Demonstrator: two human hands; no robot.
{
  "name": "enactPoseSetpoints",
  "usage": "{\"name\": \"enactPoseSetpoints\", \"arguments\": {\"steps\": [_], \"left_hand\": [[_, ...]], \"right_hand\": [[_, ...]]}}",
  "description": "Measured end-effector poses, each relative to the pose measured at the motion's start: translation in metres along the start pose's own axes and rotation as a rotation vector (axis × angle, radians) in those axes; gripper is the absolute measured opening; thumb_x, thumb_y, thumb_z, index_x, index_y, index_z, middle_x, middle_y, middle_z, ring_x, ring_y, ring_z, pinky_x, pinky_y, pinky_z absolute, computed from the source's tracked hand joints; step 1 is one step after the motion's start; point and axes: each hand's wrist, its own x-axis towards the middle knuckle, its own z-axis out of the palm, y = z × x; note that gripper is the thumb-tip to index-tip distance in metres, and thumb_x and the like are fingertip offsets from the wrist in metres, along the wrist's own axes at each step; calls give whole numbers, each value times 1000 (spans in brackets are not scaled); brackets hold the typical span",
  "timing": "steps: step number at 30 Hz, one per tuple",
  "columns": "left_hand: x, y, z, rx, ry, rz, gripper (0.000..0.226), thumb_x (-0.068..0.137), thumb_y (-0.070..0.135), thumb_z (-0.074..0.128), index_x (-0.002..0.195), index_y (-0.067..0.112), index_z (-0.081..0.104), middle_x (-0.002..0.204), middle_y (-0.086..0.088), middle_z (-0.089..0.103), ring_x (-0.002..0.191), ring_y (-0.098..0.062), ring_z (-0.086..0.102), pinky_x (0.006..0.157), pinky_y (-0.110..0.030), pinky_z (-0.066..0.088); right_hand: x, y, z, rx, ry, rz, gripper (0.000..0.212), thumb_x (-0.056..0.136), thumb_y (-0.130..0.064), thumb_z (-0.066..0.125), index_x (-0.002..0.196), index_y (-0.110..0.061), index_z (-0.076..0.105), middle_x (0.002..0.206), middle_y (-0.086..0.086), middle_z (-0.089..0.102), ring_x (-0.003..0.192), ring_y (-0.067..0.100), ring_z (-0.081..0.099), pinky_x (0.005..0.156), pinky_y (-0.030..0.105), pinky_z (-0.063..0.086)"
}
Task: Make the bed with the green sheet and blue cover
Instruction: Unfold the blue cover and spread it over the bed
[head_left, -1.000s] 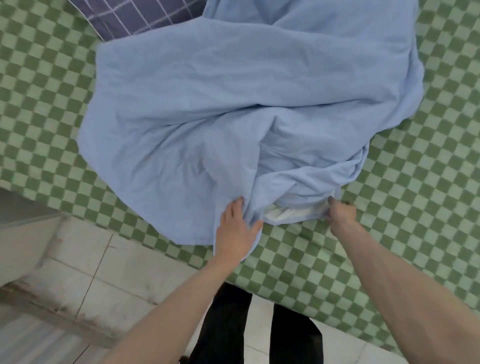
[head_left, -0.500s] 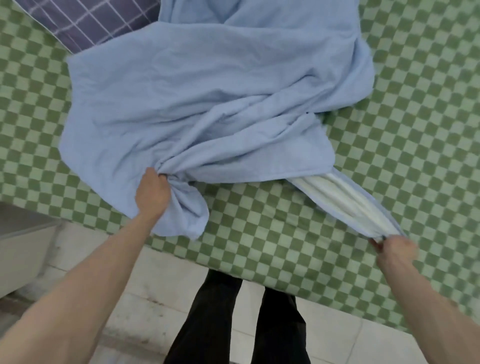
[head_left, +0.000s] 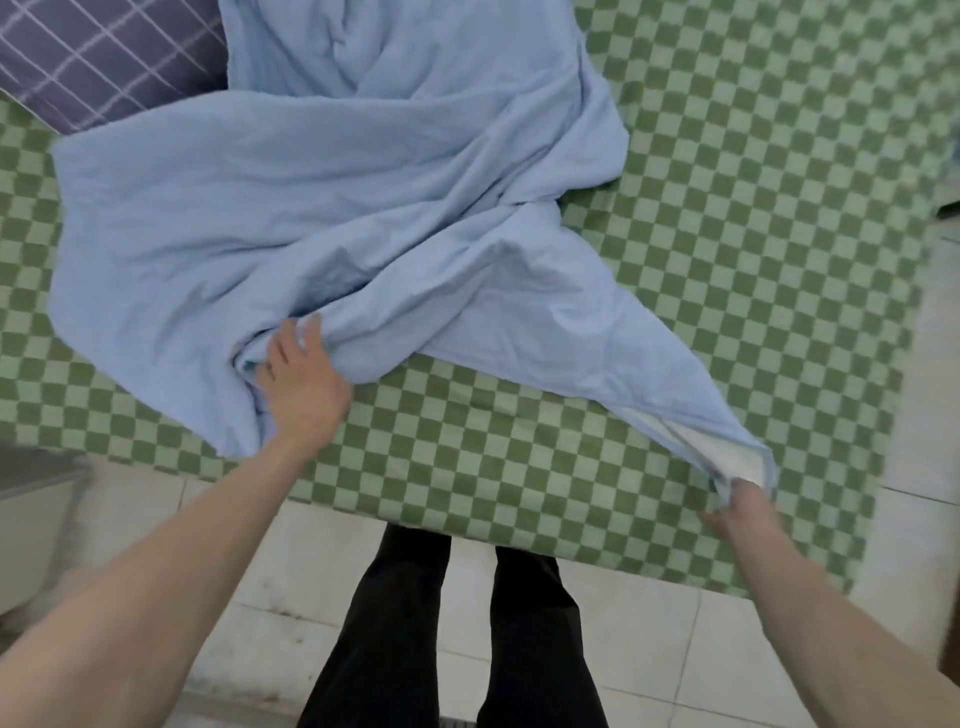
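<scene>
The light blue cover (head_left: 332, 197) lies crumpled across the green checked sheet (head_left: 753, 218) that is spread over the bed. One corner of the cover is stretched out toward the lower right, showing white filling inside. My right hand (head_left: 740, 506) grips that corner near the bed's front edge. My left hand (head_left: 301, 382) grips a bunched fold of the cover at the left centre, fingers dug into the cloth.
A dark purple plaid pillow (head_left: 104, 57) lies at the top left, partly under the cover. Pale floor tiles (head_left: 644, 639) run along the front of the bed, where my dark-trousered legs (head_left: 447, 623) stand. A grey piece of furniture (head_left: 31, 509) sits at the left.
My right hand has pulled the cover's corner farther out to the lower right, stretching the cloth flatter. My left hand keeps its hold on the bunched fold.
</scene>
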Motion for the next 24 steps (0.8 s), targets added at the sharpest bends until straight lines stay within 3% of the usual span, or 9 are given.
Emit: {"name": "enactPoseSetpoints", "arguments": {"steps": [2,5,10,13,15,17,20,22,24], "left_hand": [[-19,50,28,-8,-190,298,61,83,11,56,143,13,44,152,-16,37,129,-38,44,89,-50,45],[-29,115,74,86,-389,501,67,88,21,58,151,17,34,159,-6,30,142,-27,32,105,-45,39],[-6,162,139,288,-345,569,65,89,21,60,148,10,36,146,-11,43,136,-31,39,113,-56,28],[1,168,146,289,-156,681,26,77,4,70,103,9,66,103,-12,64,96,-32,61,95,-50,46],[-9,162,143,234,-91,736,22,70,-4,73,87,8,67,91,-11,65,83,-31,62,90,-50,50],[-45,153,138,184,-164,829,30,73,-5,61,99,8,66,107,-13,65,96,-32,61,103,-61,41],[-143,147,128,110,-495,913,48,74,-3,39,117,11,57,118,-10,62,108,-29,61,117,-60,23],[-210,145,124,110,-698,866,49,77,-7,39,121,12,50,116,-9,62,108,-31,62,120,-51,19],[-258,145,124,176,-795,858,43,85,-5,41,124,9,48,116,-12,61,107,-34,61,120,-53,15]], "right_hand": [[-14,-11,34,123,-191,0,46,103,-15,47,145,1,41,149,23,42,136,43,43,110,54,41],[-10,-26,83,310,-365,122,57,104,-37,46,155,-16,30,160,12,31,146,29,34,116,52,34],[19,-61,145,434,-586,145,77,91,-55,62,150,-11,38,151,11,44,142,27,40,117,53,31],[29,-77,167,612,-587,157,61,93,-42,65,142,-11,47,142,7,52,135,25,48,115,48,36],[29,-76,165,750,-612,125,45,98,-30,59,138,-11,53,135,7,61,122,25,59,104,44,48],[24,-66,145,918,-686,53,31,96,-19,56,125,-12,61,118,5,69,102,22,67,90,35,53],[20,-38,101,922,-789,-52,38,56,-8,79,81,-23,55,76,-7,58,73,10,55,66,21,47],[26,-1,73,685,-747,-16,55,59,11,79,82,-30,51,70,-9,59,65,3,56,57,19,47],[38,43,49,544,-635,28,45,71,13,67,80,-31,58,74,-11,61,66,-1,59,57,16,47]]}}
